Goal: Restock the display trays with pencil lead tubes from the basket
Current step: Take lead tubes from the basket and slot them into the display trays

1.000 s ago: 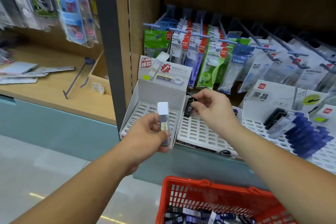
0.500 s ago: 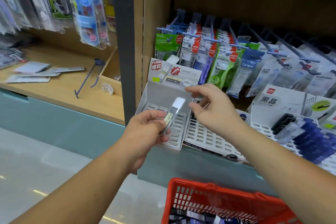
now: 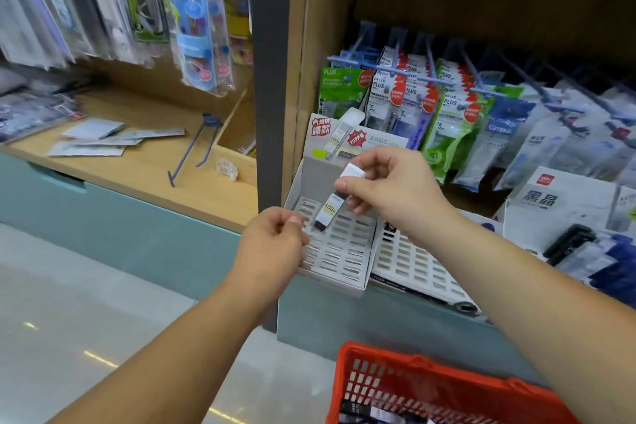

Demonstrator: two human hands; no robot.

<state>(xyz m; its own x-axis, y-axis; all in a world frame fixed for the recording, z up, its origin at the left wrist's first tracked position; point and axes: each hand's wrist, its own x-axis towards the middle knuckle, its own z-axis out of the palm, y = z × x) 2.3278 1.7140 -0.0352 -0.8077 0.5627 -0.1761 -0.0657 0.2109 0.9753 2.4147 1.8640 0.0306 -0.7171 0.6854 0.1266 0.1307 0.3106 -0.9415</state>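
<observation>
My right hand [image 3: 395, 189] pinches the white cap of a pencil lead tube [image 3: 329, 213] with a "100" label. The tube hangs tilted, its lower end just above the slotted floor of the left white display tray [image 3: 340, 251]. My left hand [image 3: 272, 248] hovers at that tray's front left corner with its fingers curled and nothing in them. A second slotted tray [image 3: 409, 258] stands to the right, one dark tube at its back partly hidden by my right wrist. The red basket [image 3: 430, 375] sits below, with several lead tubes [image 3: 364, 411] in it.
A third tray [image 3: 602, 258] at the far right holds black and blue tubes. Hanging packets on blue pegs [image 3: 406, 93] fill the back of the shelf. A grey post [image 3: 270, 79] divides this bay from a wooden shelf [image 3: 148, 162] with loose packets and a hook.
The white-capped tube has passed from my left hand to my right hand, which now holds it over the left tray. My left hand has let go and dropped slightly.
</observation>
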